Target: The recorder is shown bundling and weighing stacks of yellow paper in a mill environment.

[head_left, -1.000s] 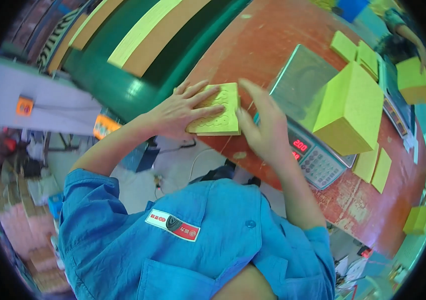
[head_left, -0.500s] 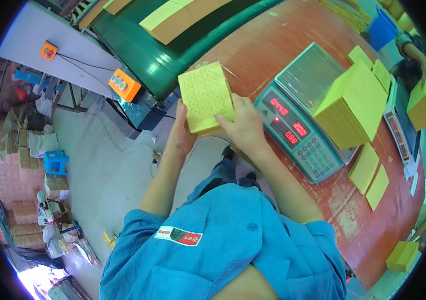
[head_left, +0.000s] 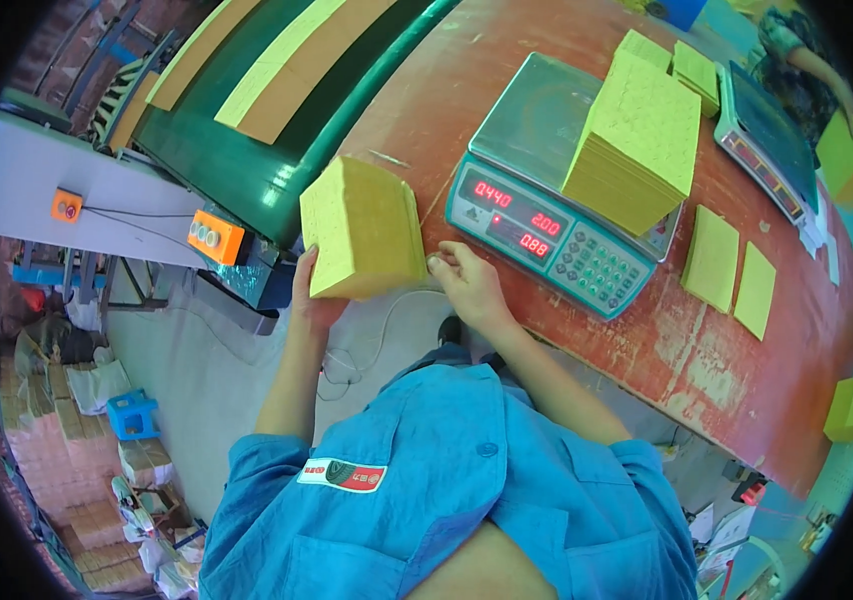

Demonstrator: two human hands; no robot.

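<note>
My left hand (head_left: 313,300) grips the lower left edge of a thick stack of yellow paper sheets (head_left: 362,228), held up on its side over the near edge of the red table (head_left: 707,360). At the stack's lower right corner, my right hand (head_left: 467,282) holds it with curled fingers. A grey weighing scale (head_left: 547,205) with red lit digits stands just right of the stack. A taller pile of yellow sheets (head_left: 642,140) rests on the scale's pan.
Two thin yellow piles (head_left: 732,268) lie right of the scale. A green conveyor belt (head_left: 287,110) carrying yellow strips runs at the upper left, with an orange button box (head_left: 215,237) on its side. Another person's arm (head_left: 807,65) and a second scale (head_left: 762,130) are at the far right.
The yellow stack was flat on the table under both hands a second ago. It has been lifted and tipped upright, and now sits lower, near the table edge beside the scale.
</note>
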